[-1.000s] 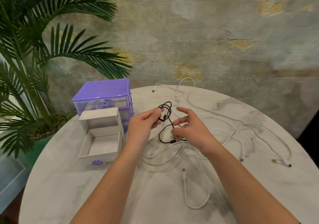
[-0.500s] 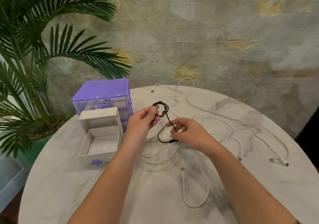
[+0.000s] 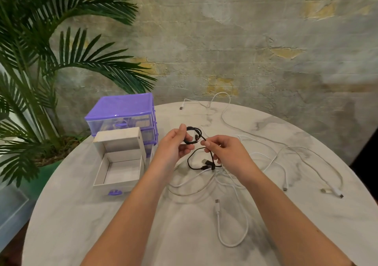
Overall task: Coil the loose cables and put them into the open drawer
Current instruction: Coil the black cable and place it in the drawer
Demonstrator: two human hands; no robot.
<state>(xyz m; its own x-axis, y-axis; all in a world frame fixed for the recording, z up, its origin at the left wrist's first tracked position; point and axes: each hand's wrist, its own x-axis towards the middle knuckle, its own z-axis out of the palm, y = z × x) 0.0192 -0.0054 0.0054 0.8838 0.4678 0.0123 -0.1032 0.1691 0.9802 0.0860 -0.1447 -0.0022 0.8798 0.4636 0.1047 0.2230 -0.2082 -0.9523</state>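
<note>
A thin black cable [image 3: 193, 159] and several white cables [image 3: 232, 222] contrast with a round grey-veined white marble table [image 3: 102, 220], beside a purple-topped clear plastic drawer unit [image 3: 122, 110] (its open drawer [image 3: 120, 168] white, handle purple) and green palm fronds [image 3: 51, 46].

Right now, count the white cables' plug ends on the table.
5 plug ends: one at the far edge, one in front, three at right; more may hide in the tangle.

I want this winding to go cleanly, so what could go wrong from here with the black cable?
1. The black cable's loose tail lies on the tangled white cables; pulling it in could snag them.
2. The left hand pinches only one side of the small coil, so loops may spring open while the right hand feeds cable.
3. The open drawer sits beside the left forearm; a swing could knock it.
</note>
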